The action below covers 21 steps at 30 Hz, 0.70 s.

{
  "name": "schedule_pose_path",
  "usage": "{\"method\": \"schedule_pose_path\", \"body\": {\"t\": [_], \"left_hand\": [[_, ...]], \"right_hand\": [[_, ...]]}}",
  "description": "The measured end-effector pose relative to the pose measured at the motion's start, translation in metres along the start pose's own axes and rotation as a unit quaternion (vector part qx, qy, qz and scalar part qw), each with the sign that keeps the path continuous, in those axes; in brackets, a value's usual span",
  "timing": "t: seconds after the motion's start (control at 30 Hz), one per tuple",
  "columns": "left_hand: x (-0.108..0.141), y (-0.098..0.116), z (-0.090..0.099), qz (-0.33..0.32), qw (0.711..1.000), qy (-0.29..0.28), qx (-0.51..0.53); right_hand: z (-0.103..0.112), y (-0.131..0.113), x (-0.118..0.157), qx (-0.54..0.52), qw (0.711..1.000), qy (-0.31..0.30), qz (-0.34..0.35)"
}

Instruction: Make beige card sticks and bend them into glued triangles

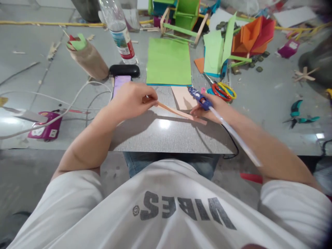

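Note:
My left hand [137, 98] is closed in a pinch on one end of a narrow peach paper strip [173, 110]. The strip slants down to the right, just above the grey table. My right hand [216, 107] grips a blue hot glue gun [199, 98], and a long translucent glue stick [234, 136] juts from its rear toward me. Some right fingertips are by the strip's far end; whether they press on it I cannot tell. Under the gun's nozzle lies a peach paper piece [183, 97]. Beyond it is a stack of green paper [169, 62].
Scissors [223, 90] lie behind my right hand, teal pliers [298, 114] farther right. A phone [121, 83], black case [124, 70], water bottle [120, 38] and wrapped cylinder [89, 60] stand or lie left. White cable [77, 93] crosses the left side. Paper models [220, 48] crowd the back.

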<state>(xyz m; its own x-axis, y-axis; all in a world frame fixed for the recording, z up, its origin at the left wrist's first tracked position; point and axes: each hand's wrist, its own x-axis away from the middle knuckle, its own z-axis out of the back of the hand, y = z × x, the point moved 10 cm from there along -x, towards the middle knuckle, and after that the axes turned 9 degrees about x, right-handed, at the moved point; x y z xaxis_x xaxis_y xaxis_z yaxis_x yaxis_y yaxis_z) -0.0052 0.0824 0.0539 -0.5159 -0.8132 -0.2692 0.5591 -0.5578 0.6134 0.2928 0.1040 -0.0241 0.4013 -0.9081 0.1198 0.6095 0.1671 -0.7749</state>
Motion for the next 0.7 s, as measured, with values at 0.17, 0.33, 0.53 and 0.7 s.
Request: {"method": "schedule_pose_path", "body": {"t": [0.17, 0.33, 0.53, 0.7], "left_hand": [[-0.005, -0.022, 0.045, 0.003, 0.987, 0.12, 0.109], [-0.001, -0.053, 0.068, -0.053, 0.908, 0.337, 0.244], [0.009, -0.038, -0.045, 0.141, 0.856, 0.247, 0.433], [0.019, 0.015, -0.092, 0.161, 0.902, 0.14, 0.376]], "right_hand": [[-0.029, -0.025, -0.015, -0.069, 0.993, -0.09, -0.022], [-0.044, -0.047, -0.01, -0.205, 0.976, -0.079, -0.001], [-0.05, -0.054, 0.004, -0.29, 0.956, 0.037, 0.004], [-0.067, -0.053, 0.013, -0.285, 0.955, 0.079, 0.018]]}}
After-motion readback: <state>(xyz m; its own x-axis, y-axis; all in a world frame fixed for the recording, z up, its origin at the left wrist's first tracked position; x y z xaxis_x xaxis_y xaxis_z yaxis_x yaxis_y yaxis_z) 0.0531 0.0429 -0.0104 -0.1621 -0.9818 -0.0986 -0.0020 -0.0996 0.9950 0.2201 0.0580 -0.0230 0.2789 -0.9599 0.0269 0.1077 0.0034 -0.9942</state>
